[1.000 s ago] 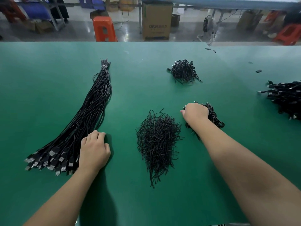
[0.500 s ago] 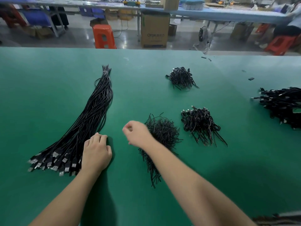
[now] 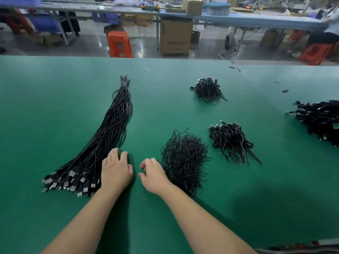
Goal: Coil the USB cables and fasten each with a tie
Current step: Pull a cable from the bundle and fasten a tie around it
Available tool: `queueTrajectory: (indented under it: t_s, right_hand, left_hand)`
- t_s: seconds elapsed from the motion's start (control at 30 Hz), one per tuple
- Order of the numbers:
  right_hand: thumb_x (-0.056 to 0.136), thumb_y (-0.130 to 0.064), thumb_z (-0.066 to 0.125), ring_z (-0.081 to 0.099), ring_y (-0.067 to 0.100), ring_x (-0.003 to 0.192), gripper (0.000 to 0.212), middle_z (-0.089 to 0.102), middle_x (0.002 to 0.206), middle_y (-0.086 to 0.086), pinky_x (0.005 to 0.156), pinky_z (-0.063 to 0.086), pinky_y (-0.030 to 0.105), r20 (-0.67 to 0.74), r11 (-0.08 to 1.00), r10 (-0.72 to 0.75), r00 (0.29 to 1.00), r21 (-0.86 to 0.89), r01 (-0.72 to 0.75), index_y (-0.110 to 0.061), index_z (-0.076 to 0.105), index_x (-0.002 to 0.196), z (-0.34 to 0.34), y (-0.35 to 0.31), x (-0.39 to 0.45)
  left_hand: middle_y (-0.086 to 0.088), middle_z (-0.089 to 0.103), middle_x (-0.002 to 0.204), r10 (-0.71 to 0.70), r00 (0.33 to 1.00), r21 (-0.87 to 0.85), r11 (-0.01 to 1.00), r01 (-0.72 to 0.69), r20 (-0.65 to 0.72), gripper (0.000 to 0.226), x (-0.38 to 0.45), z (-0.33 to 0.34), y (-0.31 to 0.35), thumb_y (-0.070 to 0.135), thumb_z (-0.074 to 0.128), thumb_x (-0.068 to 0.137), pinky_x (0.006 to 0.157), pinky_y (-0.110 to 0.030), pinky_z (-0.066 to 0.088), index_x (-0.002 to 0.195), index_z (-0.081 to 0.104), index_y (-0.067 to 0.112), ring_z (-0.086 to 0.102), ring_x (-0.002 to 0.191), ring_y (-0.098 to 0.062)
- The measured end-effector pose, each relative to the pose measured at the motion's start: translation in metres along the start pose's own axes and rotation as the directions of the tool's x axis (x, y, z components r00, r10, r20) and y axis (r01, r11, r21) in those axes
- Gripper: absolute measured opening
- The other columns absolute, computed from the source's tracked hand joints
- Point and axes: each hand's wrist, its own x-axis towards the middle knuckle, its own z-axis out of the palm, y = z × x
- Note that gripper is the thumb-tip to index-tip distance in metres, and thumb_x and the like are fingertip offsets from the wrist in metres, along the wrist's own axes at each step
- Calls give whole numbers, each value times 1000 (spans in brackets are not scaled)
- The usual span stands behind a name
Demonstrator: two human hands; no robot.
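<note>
USB cables (image 3: pixel 102 143): one straight bundle, three coiled heaps, one tie pile (image 3: pixel 183 158); both hands (image 3: pixel 134 174) loose, empty.

On the table (image 3: pixel 55 107), the cable bundle (image 3: pixel 102 143) lies left, the tie heap (image 3: pixel 183 158) centre, coiled piles (image 3: pixel 229 140) right, seemingly more (image 3: pixel 322 120) at the right edge.

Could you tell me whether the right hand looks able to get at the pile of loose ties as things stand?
Probably yes: the right hand hovers beside the pile of ties, nothing lying between them.

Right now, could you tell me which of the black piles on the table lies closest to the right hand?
The loose tie pile, just beside the right hand; the coiled-cable piles lie farther off.
</note>
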Motion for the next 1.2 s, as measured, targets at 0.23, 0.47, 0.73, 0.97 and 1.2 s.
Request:
queueTrajectory:
  t_s: [0.23,0.47,0.73,0.97,1.2]
  right_hand:
    - [100,-24,57,48,15,105,24,45,110,-6,104,43,37,54,999,-8,999,36,6,-18,55,123,-9,2,0]
    - [100,-25,57,45,12,103,23,43,108,-8,106,42,36,72,999,-22,997,48,18,-20,56,123,-9,2,-2]
    - [100,-24,57,50,17,106,31,46,111,-4,105,43,38,62,997,-44,997,64,40,-17,57,130,-9,3,-2]
    - [101,-29,55,48,17,111,27,45,113,-5,106,42,39,75,998,-44,996,50,41,-23,60,127,-7,3,-3]
    - [100,-33,55,36,18,125,24,45,120,-1,108,33,35,87,997,-70,994,23,68,-30,66,121,-2,4,-5]
  left_hand:
    - [-6,62,109,-15,991,139,990,-4,136,19,25,-35,-2,17,53,89,77,-38,39,106,46,15,62,99,-29]
    - [3,43,76,-41,963,349,936,-56,265,14,38,-50,-7,6,47,89,84,-36,36,87,43,19,41,85,-23]
    - [0,66,89,-21,955,-244,965,97,295,7,51,-57,-14,16,55,87,75,-35,56,93,58,18,69,76,-19]
    - [-8,75,81,37,929,-674,699,239,369,3,51,-56,-20,9,68,91,68,-35,55,94,69,10,74,72,-22]
    - [1,69,109,143,917,-92,989,-117,372,25,44,-51,-23,34,65,91,93,-35,49,116,65,27,59,107,-22]
